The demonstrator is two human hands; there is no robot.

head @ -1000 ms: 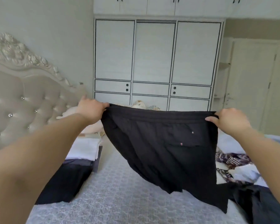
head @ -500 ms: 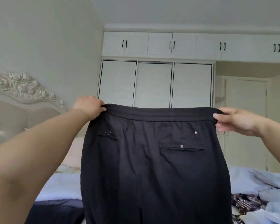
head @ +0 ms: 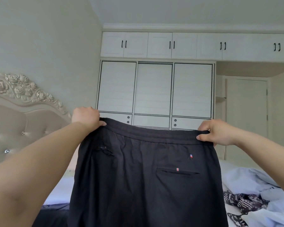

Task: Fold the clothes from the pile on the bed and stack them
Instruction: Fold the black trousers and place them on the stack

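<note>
- Left hand (head: 86, 117) pinches black cotton trousers (head: 146, 177) at one waistband corner; grip clamped.
- Right hand (head: 217, 132) pinches the opposite corner likewise.
- Trousers hang upright, back pocket facing the camera.

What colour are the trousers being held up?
Plain black trousers, seen clearly in the head view.

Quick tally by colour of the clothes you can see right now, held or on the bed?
Black: 1, the trousers held up by left hand and right hand
Light blue: 1, shirt
Dark patterned: 1, garment
Navy: 1, folded piece
Total: 4
</note>
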